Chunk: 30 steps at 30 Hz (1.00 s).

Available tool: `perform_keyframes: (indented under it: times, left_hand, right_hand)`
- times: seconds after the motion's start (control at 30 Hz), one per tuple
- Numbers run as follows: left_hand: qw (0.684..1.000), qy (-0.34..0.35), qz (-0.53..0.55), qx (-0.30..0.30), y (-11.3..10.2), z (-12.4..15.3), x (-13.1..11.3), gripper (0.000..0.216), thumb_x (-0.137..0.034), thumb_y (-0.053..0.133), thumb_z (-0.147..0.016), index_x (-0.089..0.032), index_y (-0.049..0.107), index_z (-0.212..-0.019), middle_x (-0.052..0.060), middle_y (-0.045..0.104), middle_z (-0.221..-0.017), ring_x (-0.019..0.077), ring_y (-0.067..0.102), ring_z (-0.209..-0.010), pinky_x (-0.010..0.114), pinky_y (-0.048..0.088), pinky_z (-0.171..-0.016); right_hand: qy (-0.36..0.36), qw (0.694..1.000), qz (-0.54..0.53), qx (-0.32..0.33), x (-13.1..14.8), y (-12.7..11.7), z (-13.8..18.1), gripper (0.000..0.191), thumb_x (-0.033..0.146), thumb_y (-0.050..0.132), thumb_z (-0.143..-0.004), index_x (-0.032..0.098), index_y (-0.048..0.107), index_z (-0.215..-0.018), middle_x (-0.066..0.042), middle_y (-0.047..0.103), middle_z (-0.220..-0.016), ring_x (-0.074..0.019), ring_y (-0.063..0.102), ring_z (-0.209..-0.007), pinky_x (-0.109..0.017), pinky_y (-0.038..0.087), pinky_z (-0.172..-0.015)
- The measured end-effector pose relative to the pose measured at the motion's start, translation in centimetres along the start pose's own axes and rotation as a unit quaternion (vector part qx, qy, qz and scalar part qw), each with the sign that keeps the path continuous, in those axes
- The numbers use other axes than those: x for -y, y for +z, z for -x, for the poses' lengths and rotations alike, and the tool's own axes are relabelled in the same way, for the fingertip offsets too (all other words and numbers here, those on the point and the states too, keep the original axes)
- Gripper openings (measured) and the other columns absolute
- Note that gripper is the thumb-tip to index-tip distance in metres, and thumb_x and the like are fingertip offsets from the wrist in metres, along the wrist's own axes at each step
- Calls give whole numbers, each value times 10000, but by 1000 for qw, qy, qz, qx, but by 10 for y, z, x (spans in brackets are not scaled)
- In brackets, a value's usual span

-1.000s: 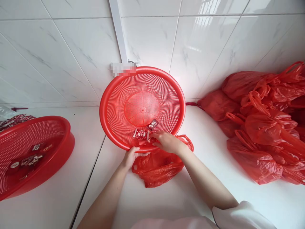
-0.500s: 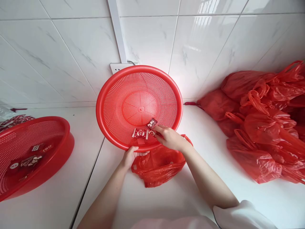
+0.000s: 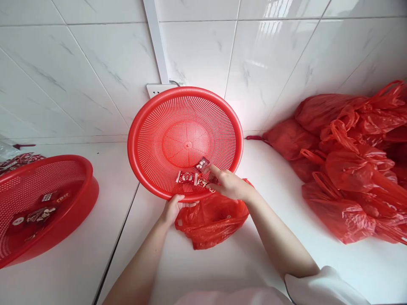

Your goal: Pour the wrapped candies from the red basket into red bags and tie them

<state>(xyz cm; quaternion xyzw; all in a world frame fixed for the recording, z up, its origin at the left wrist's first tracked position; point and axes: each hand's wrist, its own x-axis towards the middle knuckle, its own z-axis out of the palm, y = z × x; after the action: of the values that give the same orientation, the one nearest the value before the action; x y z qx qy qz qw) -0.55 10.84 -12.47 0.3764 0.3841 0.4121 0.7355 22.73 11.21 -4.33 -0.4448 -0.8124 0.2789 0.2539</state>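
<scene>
A red perforated plastic basket (image 3: 149, 123) is tipped up, its open side facing me. My left hand (image 3: 174, 208) grips its lower rim, thumb over the edge and fingers beneath. My right hand (image 3: 229, 183) reaches over the lower right rim, its thumb and index finger apart beside the packets. Near the index fingertip lies a small dark-red packet (image 3: 201, 164). A red-and-white patterned packet (image 3: 187, 177) rests left of the hand, and pale lettering of another shows below the fingers. Under the rim sits a red plastic bag (image 3: 211, 226) with its mouth open.
Another red basket (image 3: 90, 178) on the left holds several dark-red packets (image 3: 40, 215). Filled red plastic bags (image 3: 356, 169) are heaped on the right. Behind the white table (image 3: 235, 271) rises a tiled wall with a power socket (image 3: 155, 89).
My right fingers have come off the small dark-red packet and drawn slightly right, exposing more pale lettering below them. My left hand and the basket have hardly moved.
</scene>
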Motion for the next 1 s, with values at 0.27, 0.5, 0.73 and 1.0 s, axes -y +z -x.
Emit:
perform_keyframes:
  times: [0.27, 0.5, 0.73, 1.0]
  left_hand:
    - [1000, -6, 15, 3, -2, 0, 2, 309, -248, 556, -746, -46, 717, -917, 167, 729, -978, 319, 683, -921, 423, 541, -803]
    - [999, -30, 5, 24, -2, 1, 8, 313, -249, 547, -763, -58, 712, -948, 161, 736, -937, 318, 687, -919, 433, 534, -819]
    - [999, -40, 15, 29, -1, 3, 15, 321, -234, 530, -767, -78, 704, -988, 140, 740, -931, 301, 700, -857, 420, 539, -789]
    - [999, -35, 4, 31, 2, 4, 6, 312, -264, 542, -753, -47, 722, -887, 169, 738, -900, 328, 677, -947, 424, 527, -827]
  right_hand:
    - [-33, 993, 18, 116, 4, -6, 3, 134, 261, 529, -891, 204, 648, -908, -23, 685, -827, -142, 613, -712, -253, 432, -632]
    - [-21, 997, 71, -16, 2, 18, -7, 330, 371, 472, -938, 193, 585, -1192, -103, 638, -1172, -211, 604, -1046, -360, 462, -900]
    - [-7, 990, 136, 29, 3, 50, -16, 432, 306, 471, -936, 183, 468, -1350, -145, 590, -1238, -239, 587, -1094, -364, 468, -889]
    - [10, 996, 72, -48, 1, 29, -11, 203, 271, 490, -918, 184, 624, -1044, -53, 671, -830, -148, 609, -706, -260, 442, -670]
